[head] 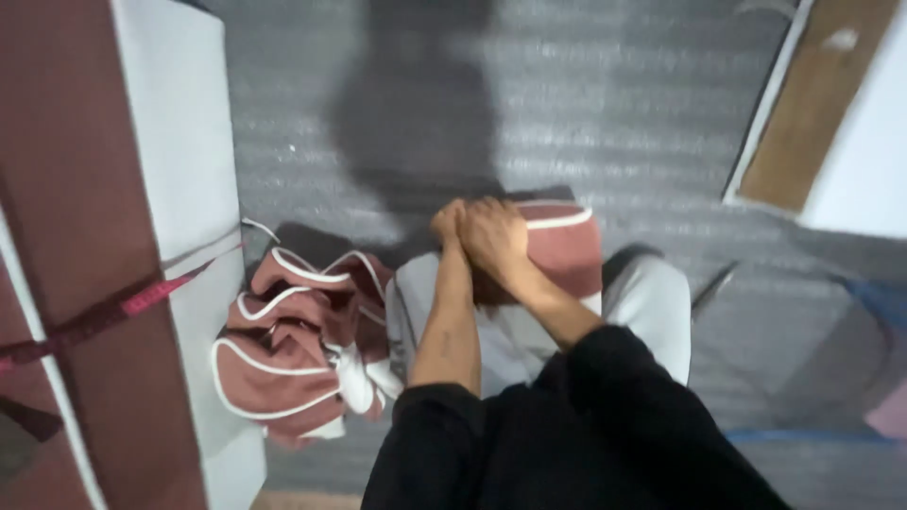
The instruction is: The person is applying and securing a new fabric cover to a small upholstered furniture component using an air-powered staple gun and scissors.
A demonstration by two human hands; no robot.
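Hands, left hand (448, 223) and right hand (493, 236), grip pressed together on maroon cushion (565, 247), maroon covers (293, 349) piled beside.

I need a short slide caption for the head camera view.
Both hands, left hand and right hand, press together on a maroon white-piped cushion cover beside a similar pile.

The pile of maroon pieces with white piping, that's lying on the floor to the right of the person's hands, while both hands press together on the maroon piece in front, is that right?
Not quite. In the head view the pile of maroon pieces with white piping lies to the left of the hands, beside the big maroon-and-white panel. The rest holds: left hand and right hand press together on the maroon piece in front.
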